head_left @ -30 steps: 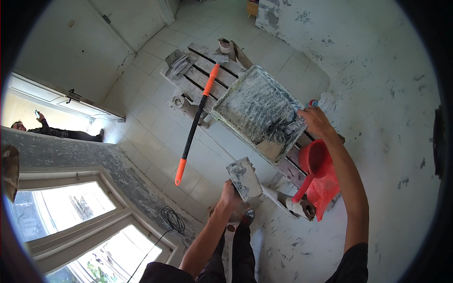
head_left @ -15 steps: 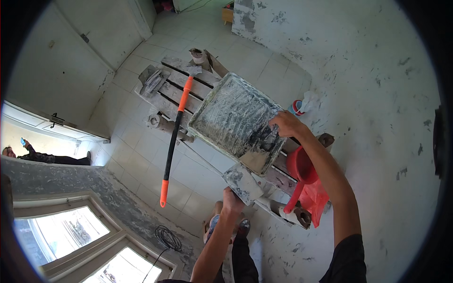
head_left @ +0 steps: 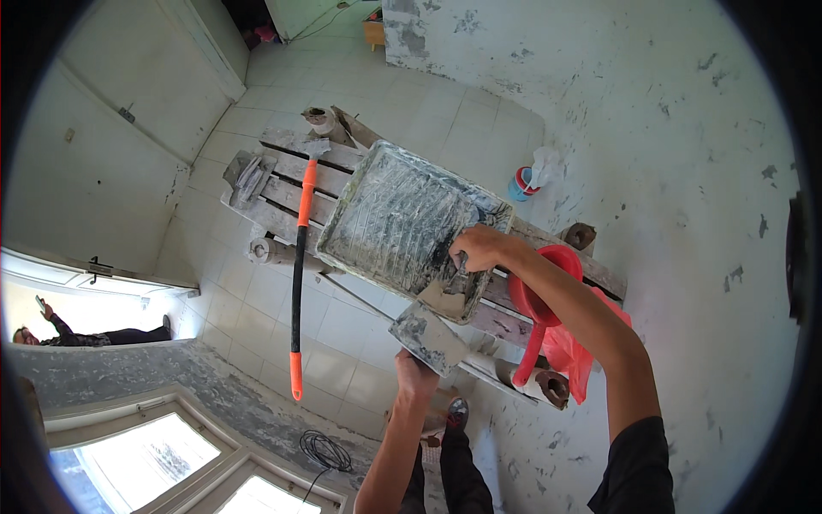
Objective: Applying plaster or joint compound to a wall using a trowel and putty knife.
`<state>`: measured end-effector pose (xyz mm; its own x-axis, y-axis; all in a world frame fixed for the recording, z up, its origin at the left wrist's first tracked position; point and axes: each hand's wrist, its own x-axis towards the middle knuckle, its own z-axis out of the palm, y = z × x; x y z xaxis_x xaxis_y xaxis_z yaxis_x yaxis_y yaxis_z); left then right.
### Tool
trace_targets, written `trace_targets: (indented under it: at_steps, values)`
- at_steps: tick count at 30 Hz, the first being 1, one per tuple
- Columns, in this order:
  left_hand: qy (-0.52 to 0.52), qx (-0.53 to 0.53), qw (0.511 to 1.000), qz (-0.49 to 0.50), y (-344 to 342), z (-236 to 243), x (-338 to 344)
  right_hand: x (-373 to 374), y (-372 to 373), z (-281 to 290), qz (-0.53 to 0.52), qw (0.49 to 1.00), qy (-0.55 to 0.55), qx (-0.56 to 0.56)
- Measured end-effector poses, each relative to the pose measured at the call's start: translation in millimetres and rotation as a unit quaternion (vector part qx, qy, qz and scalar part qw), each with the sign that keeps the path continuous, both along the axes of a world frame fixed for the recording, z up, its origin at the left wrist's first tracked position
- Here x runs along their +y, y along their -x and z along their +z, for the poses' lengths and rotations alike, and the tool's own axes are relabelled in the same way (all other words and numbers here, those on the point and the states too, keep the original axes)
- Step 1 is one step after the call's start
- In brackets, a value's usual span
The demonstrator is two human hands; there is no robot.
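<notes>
My left hand [head_left: 414, 374] is closed under the near edge of a flat rectangular trowel [head_left: 425, 338], its grey blade smeared with plaster. The blade sits by the near corner of a plaster-caked tray [head_left: 332, 230]. Over the tray's right side, my right hand [head_left: 482, 249] is closed, fingers curled down towards its floor. A small greyish piece shows at those fingers; its kind is hidden. Beside them, in the tray's near corner, lies a patch of beige plaster paste [head_left: 444, 300].
The tray rests on a slatted wooden bench [head_left: 287, 190]. A long orange-and-black-handled scraper [head_left: 301, 257] lies across it. A red long-handled dipper [head_left: 535, 321] and a red plastic bag [head_left: 591, 343] are under my right forearm. A blue-and-red tub [head_left: 522, 183] stands beyond. Another person [head_left: 94, 336] is at the doorway.
My right hand has moved left and nearer over the tray, closer to the paste. The trowel in my left hand stays at the near corner. The whole view has shifted slightly.
</notes>
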<state>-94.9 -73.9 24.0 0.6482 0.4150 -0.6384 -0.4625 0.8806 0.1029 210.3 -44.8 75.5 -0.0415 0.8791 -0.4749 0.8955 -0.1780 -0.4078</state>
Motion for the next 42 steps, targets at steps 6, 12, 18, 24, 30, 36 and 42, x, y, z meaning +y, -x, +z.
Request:
trace_targets:
  at_steps: [6,12,18,24,30,36,42]
  values:
    - [-0.146,0.156,0.976,0.052,-12,46,28,-30,-32,40,-0.071,0.994,-0.043,0.077]
    - [-0.057,-0.006,0.997,-0.043,-46,43,51,-63,-20,128,-0.167,0.955,-0.142,0.2]
    - [0.048,-0.136,0.987,-0.076,-66,96,33,-112,35,144,-0.282,0.863,-0.329,0.258]
    - [0.039,-0.174,0.975,-0.131,-72,135,26,-148,77,97,-0.289,0.785,-0.534,0.125]
    - [0.079,-0.174,0.973,-0.13,-65,163,25,-159,81,89,-0.304,0.709,-0.636,0.012]
    - [0.036,-0.12,0.986,-0.11,-61,163,38,-176,63,101,-0.444,0.7,-0.505,0.24]
    - [0.037,-0.113,0.99,-0.08,-52,142,47,-169,82,136,-0.411,0.713,-0.33,0.461]
